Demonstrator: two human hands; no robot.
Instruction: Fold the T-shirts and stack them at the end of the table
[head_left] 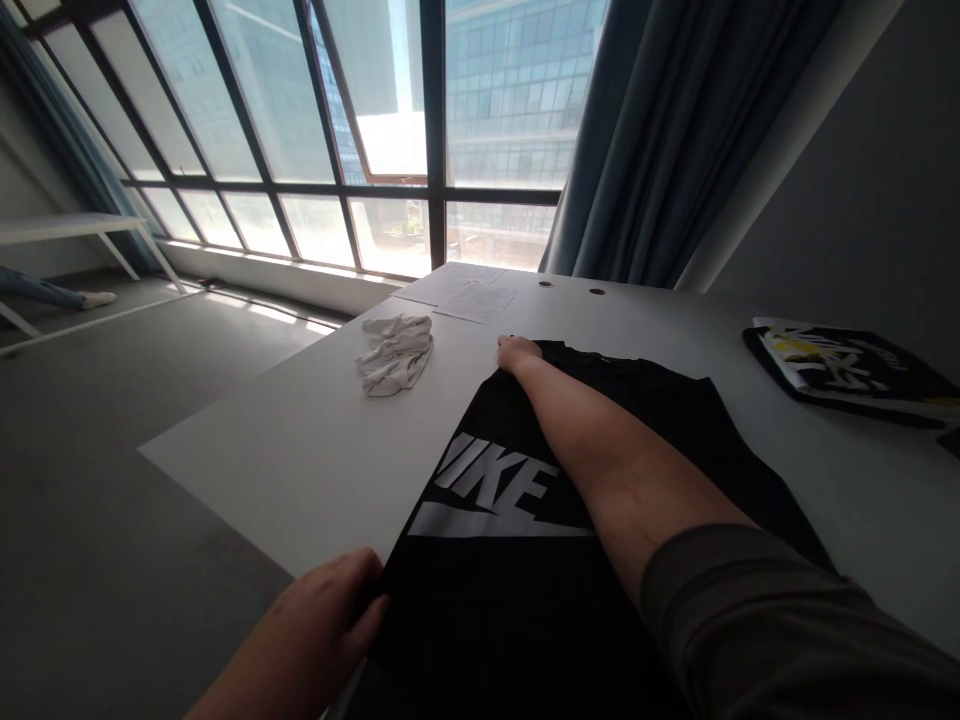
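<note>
A black T-shirt [480,600] with a large grey NIKE print lies spread over the white table [285,430], its neckline toward the window. Its left side looks folded inward, since the print runs off that edge. My left hand [330,620] pinches the shirt's left edge near the bottom of the view, thumb and fingers closed on the cloth. My right hand [517,352] reaches across the shirt and grips its far left corner at the shoulder. My right forearm covers part of the print and the middle of the shirt.
A crumpled off-white cloth [396,352] lies left of the shirt. Paper sheets [476,302] rest at the table's far end, near two round holes. To the right sits a folded black garment stack [847,365] with white and yellow print. A person's leg [45,288] shows at far left.
</note>
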